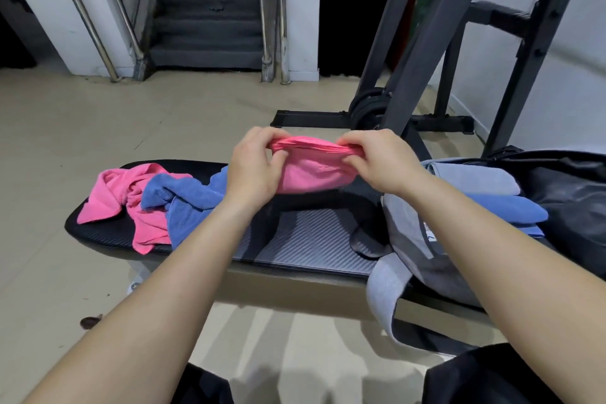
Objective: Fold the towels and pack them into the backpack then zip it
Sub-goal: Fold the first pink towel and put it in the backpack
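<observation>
A folded pink towel (311,170) hangs in the air above the black bench (314,239). My left hand (255,167) pinches its left top edge and my right hand (377,161) pinches its right top edge. On the bench's left end lie a crumpled pink towel (114,197) and a crumpled blue towel (187,203), overlapping. At the right the grey backpack (410,236) lies open on the bench, with a folded blue towel (505,210) showing in its mouth under a grey flap (472,177).
A black bag (570,193) sits behind the backpack at the far right. A dark metal rack (426,52) with weight plates (370,108) stands beyond the bench. Stairs with steel railings (210,10) rise at the back. The backpack's grey strap (383,292) hangs over the bench's front edge.
</observation>
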The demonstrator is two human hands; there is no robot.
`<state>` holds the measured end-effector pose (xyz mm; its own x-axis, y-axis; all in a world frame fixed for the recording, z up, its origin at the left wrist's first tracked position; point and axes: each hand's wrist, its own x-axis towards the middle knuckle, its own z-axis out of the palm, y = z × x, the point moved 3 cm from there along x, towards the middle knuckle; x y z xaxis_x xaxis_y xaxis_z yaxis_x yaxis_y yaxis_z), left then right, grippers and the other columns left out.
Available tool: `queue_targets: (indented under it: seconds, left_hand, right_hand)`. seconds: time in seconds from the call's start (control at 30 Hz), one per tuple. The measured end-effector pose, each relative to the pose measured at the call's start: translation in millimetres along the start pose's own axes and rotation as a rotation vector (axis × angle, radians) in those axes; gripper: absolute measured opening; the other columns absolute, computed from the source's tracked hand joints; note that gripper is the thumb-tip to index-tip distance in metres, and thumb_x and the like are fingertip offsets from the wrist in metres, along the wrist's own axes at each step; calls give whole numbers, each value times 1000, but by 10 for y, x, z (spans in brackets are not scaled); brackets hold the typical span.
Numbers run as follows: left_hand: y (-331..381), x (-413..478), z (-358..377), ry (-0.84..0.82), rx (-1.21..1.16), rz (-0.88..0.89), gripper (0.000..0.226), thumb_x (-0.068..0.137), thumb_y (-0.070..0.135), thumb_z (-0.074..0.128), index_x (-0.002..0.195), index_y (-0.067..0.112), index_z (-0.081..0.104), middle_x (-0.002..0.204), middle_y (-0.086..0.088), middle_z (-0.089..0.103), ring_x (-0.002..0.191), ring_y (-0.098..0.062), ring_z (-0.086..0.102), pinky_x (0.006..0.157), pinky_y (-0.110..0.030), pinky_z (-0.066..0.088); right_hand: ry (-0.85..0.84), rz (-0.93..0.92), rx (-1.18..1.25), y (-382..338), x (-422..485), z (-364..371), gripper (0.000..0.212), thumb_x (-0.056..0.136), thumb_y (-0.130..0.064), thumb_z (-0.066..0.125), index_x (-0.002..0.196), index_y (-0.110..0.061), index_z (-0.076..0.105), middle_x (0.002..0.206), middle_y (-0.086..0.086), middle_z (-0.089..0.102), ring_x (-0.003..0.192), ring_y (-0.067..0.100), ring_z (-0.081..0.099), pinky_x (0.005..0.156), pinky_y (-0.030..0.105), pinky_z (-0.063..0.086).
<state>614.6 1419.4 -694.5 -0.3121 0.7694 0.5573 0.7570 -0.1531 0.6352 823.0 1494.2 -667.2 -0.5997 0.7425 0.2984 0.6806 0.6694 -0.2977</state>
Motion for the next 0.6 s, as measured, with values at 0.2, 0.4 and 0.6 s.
queue_targets:
  seconds: [0.2, 0.4, 0.6]
  left_hand:
    - [-298, -470, 225, -412, 315, 65, 23, 88, 15, 56, 108, 26, 60, 106, 8, 67, 95, -18, 62, 77, -36, 51]
    - [-508, -973, 205, -631, 557, 302, 25, 77, 20, 56, 100, 29, 55, 96, 11, 59, 84, -18, 58, 55, -35, 46]
    - [-339, -806, 99, -673, 364, 72, 31, 83, 61, 46, 92, 35, 60, 88, 17, 63, 80, -5, 57, 66, -34, 50]
  right_hand:
    - [-104, -81, -184, 65, -333, 582, 26, 81, -16, 59, 107, -17, 64, 105, 3, 61, 102, 27, 57, 83, 40, 51]
    - [-208, -304, -289, -18, -835, 1064, 26, 64, -21, 73, 84, -13, 58, 84, 5, 58, 73, 30, 60, 56, 38, 50]
    - [-309, -87, 97, 93, -725, 800, 48, 83, -69, 46, 96, -28, 69, 94, -10, 64, 90, 13, 59, 83, 40, 51]
